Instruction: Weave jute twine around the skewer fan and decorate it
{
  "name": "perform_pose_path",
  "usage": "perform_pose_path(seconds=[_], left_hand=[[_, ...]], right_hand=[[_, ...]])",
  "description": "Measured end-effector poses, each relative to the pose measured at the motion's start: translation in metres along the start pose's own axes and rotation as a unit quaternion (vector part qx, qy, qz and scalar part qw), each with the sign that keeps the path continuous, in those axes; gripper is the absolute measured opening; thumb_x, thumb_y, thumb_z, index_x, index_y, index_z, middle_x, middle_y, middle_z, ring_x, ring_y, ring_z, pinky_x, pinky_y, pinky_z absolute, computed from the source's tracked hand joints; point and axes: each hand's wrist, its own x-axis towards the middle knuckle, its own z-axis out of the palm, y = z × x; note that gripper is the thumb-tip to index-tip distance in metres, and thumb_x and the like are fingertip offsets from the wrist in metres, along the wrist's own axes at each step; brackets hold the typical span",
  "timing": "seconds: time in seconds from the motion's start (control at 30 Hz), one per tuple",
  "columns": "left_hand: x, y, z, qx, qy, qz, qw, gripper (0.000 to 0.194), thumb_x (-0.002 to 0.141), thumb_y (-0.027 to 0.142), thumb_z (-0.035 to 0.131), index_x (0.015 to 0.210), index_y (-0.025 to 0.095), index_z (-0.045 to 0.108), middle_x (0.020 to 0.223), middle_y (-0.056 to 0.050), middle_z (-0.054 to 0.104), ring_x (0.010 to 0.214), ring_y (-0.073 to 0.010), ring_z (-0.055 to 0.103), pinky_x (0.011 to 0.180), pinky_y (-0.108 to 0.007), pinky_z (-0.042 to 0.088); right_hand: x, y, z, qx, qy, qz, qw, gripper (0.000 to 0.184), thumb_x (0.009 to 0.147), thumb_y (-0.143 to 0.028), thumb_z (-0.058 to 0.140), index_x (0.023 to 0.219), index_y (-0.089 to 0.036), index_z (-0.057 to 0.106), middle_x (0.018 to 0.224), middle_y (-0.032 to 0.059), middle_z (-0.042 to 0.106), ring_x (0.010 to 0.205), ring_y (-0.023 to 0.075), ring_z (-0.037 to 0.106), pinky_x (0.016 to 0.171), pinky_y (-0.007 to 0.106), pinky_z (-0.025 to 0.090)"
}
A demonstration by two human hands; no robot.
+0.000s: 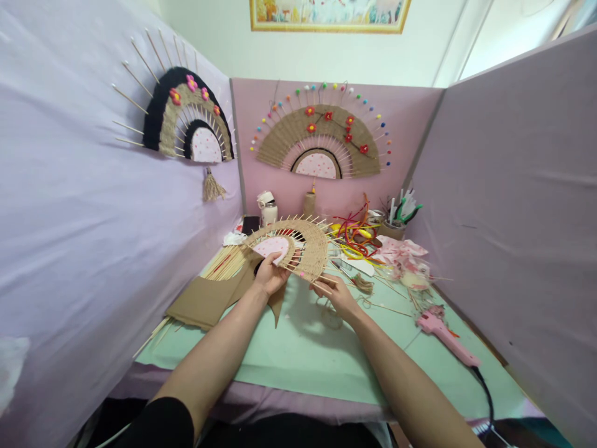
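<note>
Held up over the table is a woven twine fan [318, 249] with thin wooden sticks poking out around its curved edge. A pale pink dotted half-circle [272, 246] forms its inner part. My left hand [271, 274] is closed on the fan near this half-circle, fingers partly behind it. My right hand [336, 295] pinches the fan's lower right end, by the outermost sticks. A small pink spot shows on the weave close to that end. Beneath my left hand lies brown cardboard [205, 302].
A pink glue gun [448, 339] with a black cord lies at right. Coloured pipe cleaners [357, 236], dotted pink cloth [401, 252] and a pot of tools [392, 227] are behind. Wooden sticks [224, 261] lie left. A white bottle [267, 208] stands at back; two finished fans [270, 143] hang on the partitions.
</note>
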Motion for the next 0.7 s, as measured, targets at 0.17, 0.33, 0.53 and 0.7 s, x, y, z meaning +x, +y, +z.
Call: perform_pose_path(seconds=[0.17,0.33,0.53,0.7], left_hand=[[0.0,0.005,-0.002,0.011,0.003,0.009,1.0,0.045,0.082,0.014,0.039,0.124,-0.001,0.046,0.087,-0.015,0.07,0.075,-0.0184,0.068,0.069,-0.026,0.054],[-0.002,0.01,-0.003,0.039,0.019,0.017,0.999,0.044,0.08,0.014,0.043,0.12,-0.002,0.05,0.078,-0.014,0.07,0.065,-0.0172,0.066,0.061,-0.024,0.053],[-0.004,0.007,0.0,0.065,0.006,-0.008,0.998,0.042,0.078,0.015,0.043,0.115,-0.002,0.054,0.084,-0.017,0.07,0.067,-0.0182,0.066,0.056,-0.025,0.052],[-0.004,0.008,0.001,0.082,0.028,-0.008,0.996,0.042,0.076,0.015,0.046,0.115,0.002,0.056,0.085,-0.016,0.07,0.064,-0.0177,0.066,0.052,-0.024,0.05]], right_hand=[[0.0,0.003,-0.009,-0.002,-0.022,0.005,1.0,0.032,0.073,-0.049,0.06,0.071,-0.017,0.062,0.06,-0.0009,0.048,0.056,0.0111,0.039,0.053,0.024,0.03],[0.005,0.017,-0.029,0.047,0.018,0.003,0.999,0.033,0.076,-0.049,0.059,0.069,-0.017,0.061,0.051,-0.0048,0.037,0.048,0.0081,0.03,0.047,0.022,0.023],[0.01,0.021,-0.039,0.085,0.139,-0.021,0.986,0.03,0.072,-0.047,0.062,0.067,-0.018,0.056,0.049,-0.0061,0.035,0.045,0.0078,0.028,0.044,0.022,0.021],[0.009,0.017,-0.041,0.06,0.16,-0.016,0.985,0.031,0.07,-0.048,0.064,0.066,-0.018,0.059,0.05,-0.0046,0.039,0.047,0.0084,0.033,0.045,0.022,0.026]])
